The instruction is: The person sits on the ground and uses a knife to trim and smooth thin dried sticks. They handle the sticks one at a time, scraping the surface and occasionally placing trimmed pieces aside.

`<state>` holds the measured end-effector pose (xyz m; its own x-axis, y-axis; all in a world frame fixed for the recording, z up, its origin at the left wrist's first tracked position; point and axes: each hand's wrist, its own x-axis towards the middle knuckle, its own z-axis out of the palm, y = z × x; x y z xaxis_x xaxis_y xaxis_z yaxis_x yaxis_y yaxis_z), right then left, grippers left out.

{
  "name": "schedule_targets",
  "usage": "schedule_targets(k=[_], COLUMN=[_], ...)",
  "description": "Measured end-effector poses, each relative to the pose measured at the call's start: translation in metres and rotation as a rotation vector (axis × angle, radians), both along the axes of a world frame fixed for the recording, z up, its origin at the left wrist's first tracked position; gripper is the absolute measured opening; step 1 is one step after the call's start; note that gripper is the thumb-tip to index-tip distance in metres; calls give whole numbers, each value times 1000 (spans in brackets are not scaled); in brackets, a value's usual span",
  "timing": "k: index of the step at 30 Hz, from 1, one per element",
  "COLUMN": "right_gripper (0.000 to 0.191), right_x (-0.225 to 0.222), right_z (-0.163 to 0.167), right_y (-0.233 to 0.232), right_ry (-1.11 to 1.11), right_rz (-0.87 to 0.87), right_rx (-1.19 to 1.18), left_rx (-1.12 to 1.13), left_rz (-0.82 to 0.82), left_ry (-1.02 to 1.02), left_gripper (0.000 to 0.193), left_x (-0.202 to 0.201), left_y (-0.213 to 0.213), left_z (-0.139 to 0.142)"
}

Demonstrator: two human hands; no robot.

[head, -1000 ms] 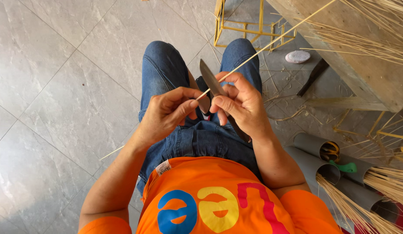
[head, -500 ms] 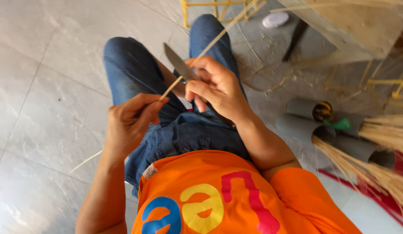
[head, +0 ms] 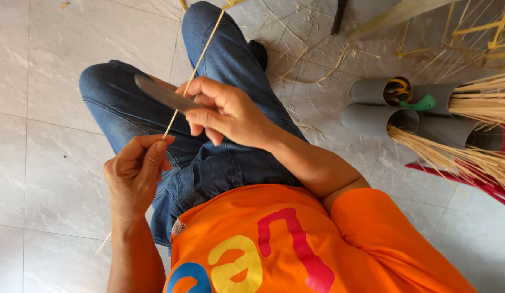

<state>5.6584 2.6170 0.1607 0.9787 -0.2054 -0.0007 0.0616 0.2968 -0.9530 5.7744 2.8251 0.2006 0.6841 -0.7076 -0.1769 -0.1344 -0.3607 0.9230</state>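
I sit with my blue-jeaned legs on a grey tiled floor, wearing an orange shirt. My right hand (head: 228,111) grips a knife with a broad grey blade (head: 160,93) that points left. A long thin bamboo strip (head: 195,68) runs diagonally from the top of the view down under the blade. My left hand (head: 134,173) pinches the lower end of that strip just below the blade. The blade lies across the strip between my two hands.
Grey plastic tubes (head: 377,111) lie on the floor at the right, some holding bundles of thin bamboo sticks (head: 453,157). Loose shavings (head: 312,70) and yellow bamboo pieces are scattered at the top right. A red object (head: 475,182) lies under the sticks.
My left hand has drawn down and back toward my body, pulling the strip through under the blade. The view has tilted, shifting my legs and hands leftward in the frame.
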Motion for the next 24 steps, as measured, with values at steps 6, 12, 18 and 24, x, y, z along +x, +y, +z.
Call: schedule_targets(k=[6,12,18,24], right_gripper=[25,21,48,52], right_x=[-17,-40,-44,-17], right_z=[-16,-17,4,11], right_y=[-41,-75,-49,11], right_ry=[-52,-37,-30,112], right_rz=[-178,-446,-255,138], right_rx=[3,37,17,18], left_rx=[13,26,18,-64], left_rz=[-44,-42,8,-12], left_ry=[-17,-40,-26,42], left_gripper=[10,11,11,13], left_x=[3,4,7,-10], left_y=[7,17,12,-10], left_z=[-6,-8,-9,-9])
